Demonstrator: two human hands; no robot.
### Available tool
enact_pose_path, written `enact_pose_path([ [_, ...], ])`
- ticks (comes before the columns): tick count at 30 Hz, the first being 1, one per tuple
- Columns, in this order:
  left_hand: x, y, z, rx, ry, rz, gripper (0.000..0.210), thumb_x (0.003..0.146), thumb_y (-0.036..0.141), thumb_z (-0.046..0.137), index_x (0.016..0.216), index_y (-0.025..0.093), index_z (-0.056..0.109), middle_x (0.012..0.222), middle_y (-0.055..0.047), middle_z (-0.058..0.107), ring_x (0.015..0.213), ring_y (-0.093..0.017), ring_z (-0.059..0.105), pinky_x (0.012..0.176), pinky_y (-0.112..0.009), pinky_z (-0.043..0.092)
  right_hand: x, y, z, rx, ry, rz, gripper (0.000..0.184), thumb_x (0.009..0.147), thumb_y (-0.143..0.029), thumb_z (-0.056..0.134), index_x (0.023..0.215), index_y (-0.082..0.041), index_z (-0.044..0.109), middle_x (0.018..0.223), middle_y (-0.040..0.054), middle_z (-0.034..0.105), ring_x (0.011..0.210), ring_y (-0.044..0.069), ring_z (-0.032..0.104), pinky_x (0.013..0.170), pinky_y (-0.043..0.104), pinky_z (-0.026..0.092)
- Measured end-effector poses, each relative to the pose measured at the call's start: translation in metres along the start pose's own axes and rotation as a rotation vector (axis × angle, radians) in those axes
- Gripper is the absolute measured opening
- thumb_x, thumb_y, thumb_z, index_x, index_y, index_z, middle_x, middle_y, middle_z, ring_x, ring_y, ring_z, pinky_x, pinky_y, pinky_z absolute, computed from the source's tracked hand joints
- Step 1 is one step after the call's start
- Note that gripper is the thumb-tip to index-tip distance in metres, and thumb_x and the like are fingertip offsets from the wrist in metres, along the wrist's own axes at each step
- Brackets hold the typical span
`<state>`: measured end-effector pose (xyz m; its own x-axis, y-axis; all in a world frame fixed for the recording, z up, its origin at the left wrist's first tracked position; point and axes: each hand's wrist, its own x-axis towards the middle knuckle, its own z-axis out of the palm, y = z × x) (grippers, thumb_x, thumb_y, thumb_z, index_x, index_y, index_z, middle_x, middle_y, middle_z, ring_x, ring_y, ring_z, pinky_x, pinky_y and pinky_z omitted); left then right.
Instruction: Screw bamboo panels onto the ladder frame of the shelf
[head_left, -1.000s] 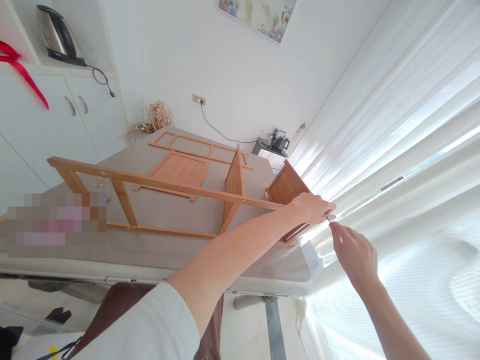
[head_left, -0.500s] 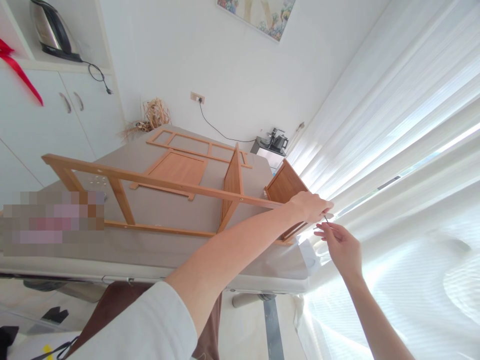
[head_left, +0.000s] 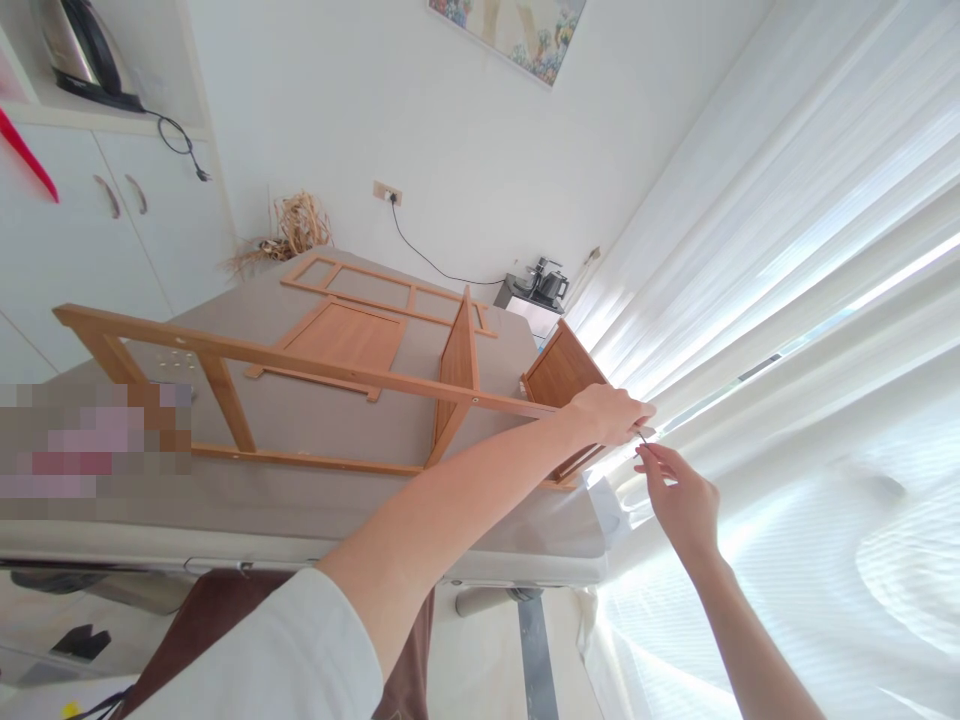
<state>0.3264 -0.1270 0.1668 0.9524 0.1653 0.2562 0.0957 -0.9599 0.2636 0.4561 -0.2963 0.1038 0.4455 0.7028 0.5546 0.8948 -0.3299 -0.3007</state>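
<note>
A wooden shelf frame (head_left: pixel 352 376) lies on its side along the table's near edge, with two panels, a middle panel (head_left: pixel 457 355) and an end panel (head_left: pixel 562 368), standing upright in it. My left hand (head_left: pixel 606 412) is closed around the frame's right end, which it mostly hides. Just beyond, my right hand (head_left: pixel 684 500) pinches a thin dark hex key (head_left: pixel 642 438) between thumb and fingers. The key's tip meets the frame end beside my left fingers; whether it sits in a screw is too small to tell.
On the table (head_left: pixel 510 520) lie a loose wooden panel (head_left: pixel 345 345) and a ladder-like side frame (head_left: pixel 412 292). Small pale hardware pieces (head_left: pixel 176 360) sit at the left. Sheer curtains (head_left: pixel 787 420) hang close on the right. A kettle stand (head_left: pixel 536 290) is behind the table.
The whole view has shifted slightly, moving the scene a little left. My right hand's fingers have changed position around the hex key. My left hand keeps its hold on the frame.
</note>
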Motion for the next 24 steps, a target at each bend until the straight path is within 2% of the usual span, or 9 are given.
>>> enact_pose_path([
  [6, 0.001, -0.001, 0.0, -0.009, 0.002, 0.006, 0.014, 0.091, 0.029, 0.048, 0.102, 0.024, 0.056, 0.107, -0.009, 0.07, 0.094, -0.027, 0.067, 0.075, -0.036, 0.049, 0.0, 0.002, -0.001, -0.06, 0.018, -0.07, 0.039, 0.096, -0.054, 0.049, 0.105, -0.022, 0.069, 0.077, 0.0024, 0.074, 0.069, 0.019, 0.07, 0.068, 0.028, 0.048],
  [12, 0.0, -0.001, 0.0, -0.004, -0.002, 0.011, 0.015, 0.092, 0.03, 0.047, 0.102, 0.023, 0.056, 0.106, -0.009, 0.07, 0.092, -0.027, 0.067, 0.074, -0.036, 0.049, 0.0, -0.001, -0.003, -0.249, 0.077, -0.217, 0.041, 0.099, -0.048, 0.041, 0.107, -0.022, 0.071, 0.092, 0.0064, 0.076, 0.068, 0.017, 0.068, 0.059, 0.027, 0.042],
  [16, -0.001, 0.0, -0.001, -0.013, -0.006, 0.012, 0.015, 0.092, 0.029, 0.046, 0.102, 0.023, 0.056, 0.106, -0.01, 0.07, 0.092, -0.028, 0.067, 0.072, -0.037, 0.049, 0.001, 0.003, -0.003, -0.337, 0.104, -0.25, 0.041, 0.1, -0.046, 0.039, 0.107, -0.022, 0.072, 0.094, 0.0072, 0.077, 0.067, 0.018, 0.067, 0.056, 0.027, 0.038],
  [18, -0.001, 0.0, -0.001, -0.011, -0.004, 0.012, 0.014, 0.092, 0.028, 0.047, 0.101, 0.023, 0.056, 0.106, -0.01, 0.07, 0.092, -0.028, 0.067, 0.073, -0.037, 0.049, 0.002, 0.003, -0.004, -0.315, 0.085, -0.22, 0.041, 0.1, -0.048, 0.04, 0.106, -0.023, 0.072, 0.093, 0.0071, 0.077, 0.068, 0.019, 0.068, 0.057, 0.028, 0.039],
  [20, 0.0, -0.001, -0.001, -0.005, -0.002, 0.012, 0.014, 0.091, 0.029, 0.047, 0.101, 0.024, 0.056, 0.107, -0.009, 0.07, 0.094, -0.028, 0.067, 0.074, -0.038, 0.049, 0.004, 0.0, -0.005, -0.202, 0.014, -0.139, 0.04, 0.098, -0.051, 0.044, 0.104, -0.023, 0.071, 0.085, 0.0059, 0.076, 0.068, 0.02, 0.07, 0.062, 0.029, 0.045],
  [22, 0.0, 0.0, -0.001, -0.002, -0.004, 0.01, 0.015, 0.091, 0.029, 0.048, 0.103, 0.024, 0.056, 0.107, -0.009, 0.07, 0.095, -0.028, 0.067, 0.076, -0.038, 0.049, 0.005, -0.006, -0.005, -0.034, -0.067, -0.018, 0.037, 0.095, -0.053, 0.05, 0.101, -0.023, 0.07, 0.08, 0.0041, 0.076, 0.072, 0.021, 0.072, 0.069, 0.031, 0.05],
  [24, -0.001, 0.0, -0.001, -0.008, -0.008, 0.002, 0.016, 0.091, 0.029, 0.048, 0.104, 0.024, 0.057, 0.108, -0.009, 0.07, 0.095, -0.027, 0.067, 0.077, -0.038, 0.049, 0.005, -0.013, -0.004, 0.172, -0.116, 0.131, 0.036, 0.091, -0.055, 0.057, 0.099, -0.023, 0.069, 0.086, 0.0046, 0.077, 0.077, 0.023, 0.074, 0.074, 0.034, 0.054],
])
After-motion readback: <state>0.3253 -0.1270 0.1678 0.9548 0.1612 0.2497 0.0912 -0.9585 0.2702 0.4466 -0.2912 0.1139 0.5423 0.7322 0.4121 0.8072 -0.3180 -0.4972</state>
